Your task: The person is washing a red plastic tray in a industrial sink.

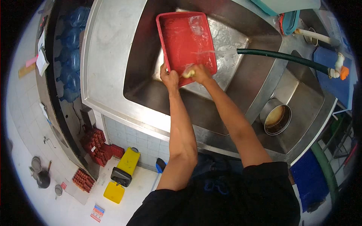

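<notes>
A red plastic tray [183,42] is tilted over the large basin of a stainless steel sink [240,84], with suds and wet streaks on its inside. My left hand [170,77] grips the tray's near left corner, thumb over the rim. In my right hand [200,74] is a pale yellow sponge [189,74], pressed to the tray near its front edge; the hand is slightly blurred. Water streams from a dark green hose [271,53] onto the tray from the right.
A metal pot [275,117] with brownish liquid stands in the smaller right basin. The steel drainboard [110,50] lies left. Blue water jugs [72,53], red egg trays [97,145] and a yellow bin [127,162] are further left. A blue plastic container [331,73] is at right.
</notes>
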Motion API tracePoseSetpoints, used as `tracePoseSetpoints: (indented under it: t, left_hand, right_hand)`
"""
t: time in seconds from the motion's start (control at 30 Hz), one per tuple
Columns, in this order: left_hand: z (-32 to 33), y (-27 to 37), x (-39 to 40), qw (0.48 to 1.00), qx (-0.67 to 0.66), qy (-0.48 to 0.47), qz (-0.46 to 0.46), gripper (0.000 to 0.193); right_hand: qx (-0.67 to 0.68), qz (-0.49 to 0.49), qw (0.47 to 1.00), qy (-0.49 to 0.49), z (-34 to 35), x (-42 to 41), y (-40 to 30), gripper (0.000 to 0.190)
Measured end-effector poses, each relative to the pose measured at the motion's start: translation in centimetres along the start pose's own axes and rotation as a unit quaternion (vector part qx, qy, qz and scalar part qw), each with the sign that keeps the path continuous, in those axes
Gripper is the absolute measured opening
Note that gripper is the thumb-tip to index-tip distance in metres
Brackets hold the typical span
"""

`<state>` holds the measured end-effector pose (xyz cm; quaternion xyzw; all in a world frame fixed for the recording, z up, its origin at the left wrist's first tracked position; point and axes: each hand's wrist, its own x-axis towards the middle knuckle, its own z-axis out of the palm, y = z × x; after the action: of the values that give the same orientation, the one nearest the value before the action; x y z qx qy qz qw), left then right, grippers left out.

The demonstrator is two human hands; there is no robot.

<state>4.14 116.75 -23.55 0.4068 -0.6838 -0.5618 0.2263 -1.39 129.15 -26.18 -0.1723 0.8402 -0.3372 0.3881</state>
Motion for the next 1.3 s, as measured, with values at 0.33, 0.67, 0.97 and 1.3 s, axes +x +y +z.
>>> tracePoseSetpoints:
  t: [0.33,0.67,0.97,1.3]
  left_hand:
    - [0.0,-0.7,-0.2,1.0,0.015,0.017,-0.009,0.056]
    - [0.3,-2.1,-0.9,0.999,0.035,-0.008,0.007,0.056]
    - [-0.7,2.0,-2.6,0.996,0.09,-0.018,0.019,0.06]
    - [-1.2,-2.2,-1.9,0.984,0.092,-0.037,-0.145,0.059]
  right_hand:
    - [0.148,-0.03,0.977,0.149,1.8,1.2,-1.6,0.029]
    - [0.162,0.295,0.909,0.246,-3.3,2.7,3.7,0.031]
    - [0.592,-0.015,0.746,0.306,-16.3,-7.1,-11.7,0.032]
    - [0.068,-0.185,0.769,0.608,-39.8,-16.8,-19.2,0.055]
